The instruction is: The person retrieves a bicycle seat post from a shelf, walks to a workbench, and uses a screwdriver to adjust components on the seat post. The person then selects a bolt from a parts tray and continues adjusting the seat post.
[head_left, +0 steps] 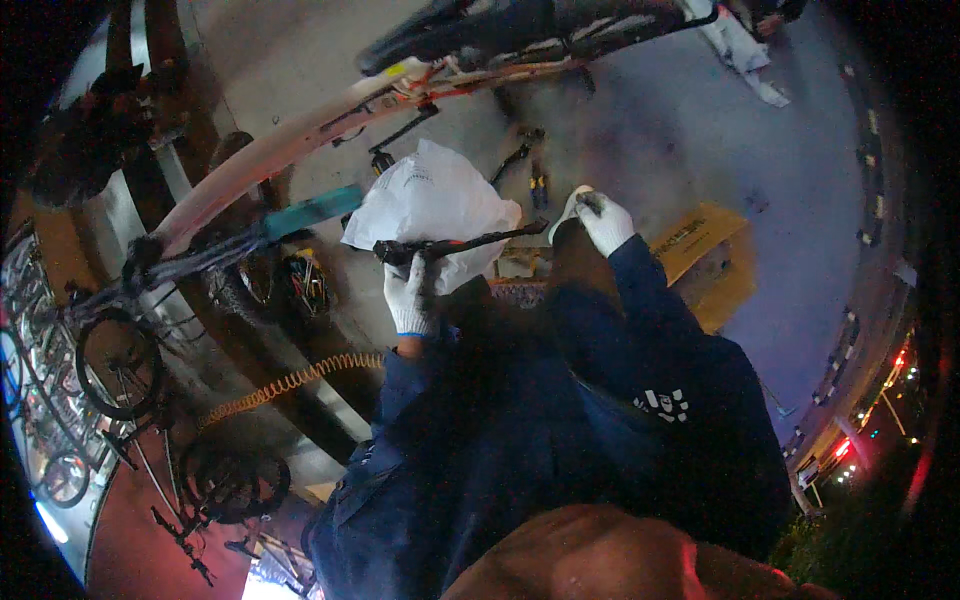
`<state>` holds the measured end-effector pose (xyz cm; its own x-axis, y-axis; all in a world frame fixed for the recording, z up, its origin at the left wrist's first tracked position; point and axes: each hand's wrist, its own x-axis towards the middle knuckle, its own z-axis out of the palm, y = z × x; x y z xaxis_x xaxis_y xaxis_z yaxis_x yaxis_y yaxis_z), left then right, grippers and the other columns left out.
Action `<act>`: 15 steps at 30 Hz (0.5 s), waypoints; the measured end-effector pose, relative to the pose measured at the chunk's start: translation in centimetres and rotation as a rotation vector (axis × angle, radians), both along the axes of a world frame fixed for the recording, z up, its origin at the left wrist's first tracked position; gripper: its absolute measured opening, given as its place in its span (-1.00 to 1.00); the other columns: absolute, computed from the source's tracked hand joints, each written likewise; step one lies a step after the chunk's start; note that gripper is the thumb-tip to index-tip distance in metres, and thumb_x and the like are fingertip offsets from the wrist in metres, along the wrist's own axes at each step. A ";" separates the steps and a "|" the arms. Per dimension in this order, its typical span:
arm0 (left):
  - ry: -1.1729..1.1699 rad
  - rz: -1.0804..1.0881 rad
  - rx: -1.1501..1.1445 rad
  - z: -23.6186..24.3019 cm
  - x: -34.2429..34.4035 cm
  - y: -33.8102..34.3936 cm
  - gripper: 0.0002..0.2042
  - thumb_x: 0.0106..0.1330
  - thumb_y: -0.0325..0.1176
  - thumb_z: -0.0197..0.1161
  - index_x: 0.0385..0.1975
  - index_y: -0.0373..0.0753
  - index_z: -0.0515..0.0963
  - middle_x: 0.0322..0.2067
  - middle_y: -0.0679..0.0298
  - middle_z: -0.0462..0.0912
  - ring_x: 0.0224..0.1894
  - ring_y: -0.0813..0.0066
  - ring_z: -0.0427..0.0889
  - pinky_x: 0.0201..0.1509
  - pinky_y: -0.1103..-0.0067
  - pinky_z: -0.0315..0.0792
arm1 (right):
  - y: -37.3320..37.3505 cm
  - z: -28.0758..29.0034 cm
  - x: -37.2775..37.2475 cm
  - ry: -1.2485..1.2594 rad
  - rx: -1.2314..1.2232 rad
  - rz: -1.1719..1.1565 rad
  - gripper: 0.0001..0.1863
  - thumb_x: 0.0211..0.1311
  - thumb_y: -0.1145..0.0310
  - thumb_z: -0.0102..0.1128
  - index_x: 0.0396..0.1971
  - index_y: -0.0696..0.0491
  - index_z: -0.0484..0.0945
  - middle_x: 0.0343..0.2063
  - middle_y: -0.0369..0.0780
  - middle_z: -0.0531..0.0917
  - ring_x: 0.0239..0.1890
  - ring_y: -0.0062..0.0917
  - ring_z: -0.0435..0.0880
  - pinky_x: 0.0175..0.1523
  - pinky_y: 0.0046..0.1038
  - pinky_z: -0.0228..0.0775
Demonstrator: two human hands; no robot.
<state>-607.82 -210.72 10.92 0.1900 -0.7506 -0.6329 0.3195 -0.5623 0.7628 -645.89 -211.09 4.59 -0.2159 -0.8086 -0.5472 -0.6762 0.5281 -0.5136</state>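
Observation:
My left hand [408, 296], in a white knit glove with a blue cuff, is closed on a long dark bar-shaped part [463, 242] with a red patch. A crumpled white sheet or bag [435, 195] lies behind and beside this part, partly under it. My right hand [604, 222], also gloved, is closed at the fingertips near my knee, just above what looks like a white shoe [560, 222]; I cannot make out what, if anything, is between the fingers.
A bicycle frame [300, 135] crosses above my hands. Pliers [539, 188] lie on the floor near cardboard [700, 260]. At left are tools [305, 285], a coiled orange hose [295, 382] and bicycles [120, 365]. Part of another person [770, 22] shows at top right.

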 end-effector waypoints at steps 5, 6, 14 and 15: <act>-0.056 -0.130 -0.072 -11.0 4.9 1.1 -0.75 0.48 -0.39 0.34 0.05 -0.31 0.52 -0.22 0.30 0.69 -0.29 0.56 0.65 -0.25 0.61 0.52 | 0.4 -9.4 7.4 0.066 -0.033 0.144 -0.62 0.40 0.13 0.21 0.07 0.02 0.69 -0.10 -0.01 0.77 0.00 -0.08 0.75 0.10 -0.25 0.57; -0.039 -0.157 -0.065 -12.6 6.0 1.7 -0.75 0.48 -0.38 0.34 0.04 -0.31 0.52 -0.22 0.30 0.69 -0.28 0.56 0.65 -0.25 0.61 0.52 | 1.3 -10.5 9.0 0.004 0.006 0.126 -0.65 0.40 0.15 0.22 0.04 0.01 0.70 -0.11 -0.02 0.77 -0.03 -0.09 0.76 0.08 -0.22 0.58; -0.015 -0.341 -0.144 -21.2 13.1 5.4 -0.67 0.49 -0.19 0.34 0.04 -0.29 0.54 -0.13 0.25 0.70 -0.14 0.42 0.69 -0.01 0.41 0.60 | 7.5 -15.8 18.4 -0.096 -0.023 0.408 -0.51 0.40 0.07 0.23 0.16 0.09 0.59 -0.12 0.01 0.75 -0.09 -0.07 0.74 0.02 -0.14 0.58; 0.075 -0.233 -0.039 -22.1 13.3 6.1 -0.67 0.49 -0.16 0.33 0.03 -0.28 0.55 -0.14 0.26 0.70 -0.14 0.43 0.68 0.00 0.42 0.59 | 7.7 -15.9 18.6 -0.077 -0.139 0.428 -0.50 0.39 0.06 0.25 0.16 0.09 0.59 -0.10 0.01 0.74 -0.07 -0.08 0.74 0.04 -0.15 0.58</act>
<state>-594.50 -204.63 -11.13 -0.0376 -0.7927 -0.6084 0.2415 -0.5980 0.7642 -627.34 -203.37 -11.30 0.1903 -0.8831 -0.4288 -0.7759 0.1323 -0.6168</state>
